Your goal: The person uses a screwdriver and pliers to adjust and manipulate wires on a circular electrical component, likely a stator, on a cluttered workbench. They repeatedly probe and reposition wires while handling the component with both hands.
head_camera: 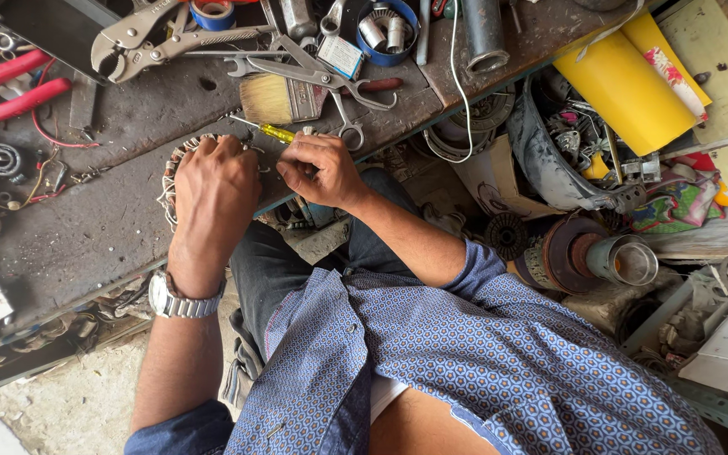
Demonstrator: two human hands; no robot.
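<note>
The person's left hand point(212, 190), with a silver metal wristwatch point(180, 302) on its wrist, lies palm-down over a round motor stator wound with pale wire point(172, 181), which rests on the dark, stained wooden bench point(103, 227) near its front edge; the fingers curl over the winding, so the grip is closed on the stator and hides most of it. The right hand point(320, 171) sits just beside it, its grip pinched narrow around a small screwdriver with a yellow translucent handle point(277, 132), whose thin shaft runs leftward to the stator's top edge. Just beyond the hands lie a flat paintbrush with pale bristles and a metal ferrule point(281, 99), a pair of steel scissors point(330, 84) and grey locking pliers point(141, 42). Red-handled pliers point(6, 88) lie at the bench's left end. To the right, well apart from the hands, a yellow rolled sheet point(621, 84) leans among cluttered metal parts. The person wears a blue patterned shirt point(431, 362).
</note>
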